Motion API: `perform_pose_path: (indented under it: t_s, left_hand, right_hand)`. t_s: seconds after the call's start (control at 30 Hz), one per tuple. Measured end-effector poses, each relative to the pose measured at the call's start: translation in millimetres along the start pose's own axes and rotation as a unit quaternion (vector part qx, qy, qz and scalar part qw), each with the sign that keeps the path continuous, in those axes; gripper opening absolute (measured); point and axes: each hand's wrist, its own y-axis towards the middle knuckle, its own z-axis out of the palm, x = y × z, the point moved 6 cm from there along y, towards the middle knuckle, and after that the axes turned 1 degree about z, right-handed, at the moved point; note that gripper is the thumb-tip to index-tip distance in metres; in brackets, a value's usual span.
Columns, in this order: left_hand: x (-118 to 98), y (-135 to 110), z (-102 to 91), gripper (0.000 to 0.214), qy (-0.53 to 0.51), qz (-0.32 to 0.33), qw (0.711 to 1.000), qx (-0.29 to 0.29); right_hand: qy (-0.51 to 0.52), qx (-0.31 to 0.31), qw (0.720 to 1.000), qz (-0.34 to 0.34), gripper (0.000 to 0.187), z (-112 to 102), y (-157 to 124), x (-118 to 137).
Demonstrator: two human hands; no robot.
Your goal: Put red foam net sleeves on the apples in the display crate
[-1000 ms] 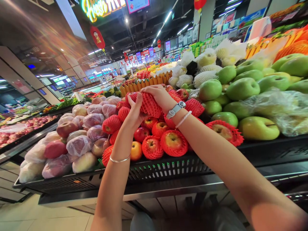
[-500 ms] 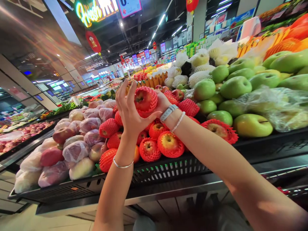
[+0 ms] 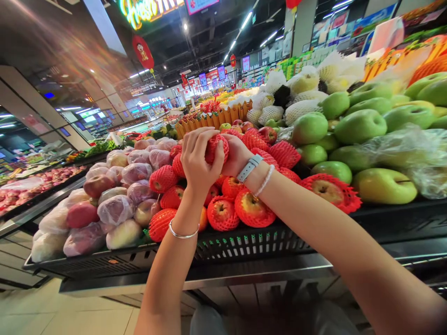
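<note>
A red apple in a red foam net (image 3: 217, 148) is held between both hands above the apple pile. My left hand (image 3: 199, 160), with a silver bangle at the wrist, wraps round its left side, the thumb across the front. On the far right side my right hand (image 3: 237, 156) grips it, its fingers mostly hidden behind the apple and my left hand; a watch (image 3: 249, 168) and a beaded bracelet (image 3: 264, 180) are on that wrist. Just below lie more netted apples (image 3: 223, 213) in a black slotted crate (image 3: 240, 244).
Plastic-wrapped, reddish fruit (image 3: 115, 204) fills the left of the stand. Large green fruit (image 3: 361, 125) and a clear plastic bag (image 3: 424, 158) lie to the right. White-netted fruit (image 3: 303, 104) is piled behind. A metal edge (image 3: 258, 277) runs along the front.
My left hand has closed from spread fingers round the netted apple. The apple has turned, so its stem end no longer faces me. The view has shifted slightly.
</note>
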Motion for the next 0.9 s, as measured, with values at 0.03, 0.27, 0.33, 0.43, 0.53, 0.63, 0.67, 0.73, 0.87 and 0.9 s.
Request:
perform_pose_path:
  t_s: [0.03, 0.27, 0.33, 0.43, 0.53, 0.63, 0.67, 0.73, 0.87, 0.9]
  left_hand:
    - [1, 0, -0.2, 0.024, -0.002, -0.003, 1.000, -0.001]
    - [7, -1, 0.2, 0.036, -0.041, -0.029, 0.999, 0.001]
    - [9, -1, 1.9, 0.038, -0.035, -0.038, 0.999, 0.011]
    - [11, -1, 2.1, 0.042, -0.027, -0.041, 0.999, 0.014]
    - [12, 0, -1.2, 0.040, -0.031, -0.017, 0.999, -0.004]
    - [15, 1, -0.6, 0.041, -0.066, -0.013, 0.998, 0.002]
    - [16, 1, 0.9, 0.040, -0.079, -0.014, 0.997, 0.014]
    - [16, 0, 3.4, 0.039, -0.095, -0.011, 0.995, 0.034]
    - [15, -2, 1.0, 0.037, -0.100, -0.015, 0.995, 0.019]
    - [14, -2, 0.4, 0.036, -0.099, -0.016, 0.995, 0.016]
  right_hand:
    - [0.026, -0.012, 0.999, 0.019, 0.048, -1, -1, -2]
    - [0.084, -0.008, 0.994, 0.068, 0.039, -1, 1, -7]
    - [0.086, -0.029, 0.994, 0.062, 0.040, -3, 2, -7]
    - [0.079, -0.046, 0.994, 0.052, 0.041, -4, 1, -7]
    - [0.054, -0.043, 0.996, 0.049, 0.038, -3, -1, -6]
    - [0.040, -0.037, 0.997, 0.045, 0.035, -2, -2, -4]
    - [0.043, -0.040, 0.997, 0.044, 0.035, -2, -2, -4]
    - [0.054, -0.052, 0.996, 0.042, 0.035, -3, -2, -4]
    - [0.066, -0.076, 0.994, 0.047, 0.034, -7, -2, -6]
    - [0.071, -0.072, 0.994, 0.051, 0.034, -7, -2, -6]
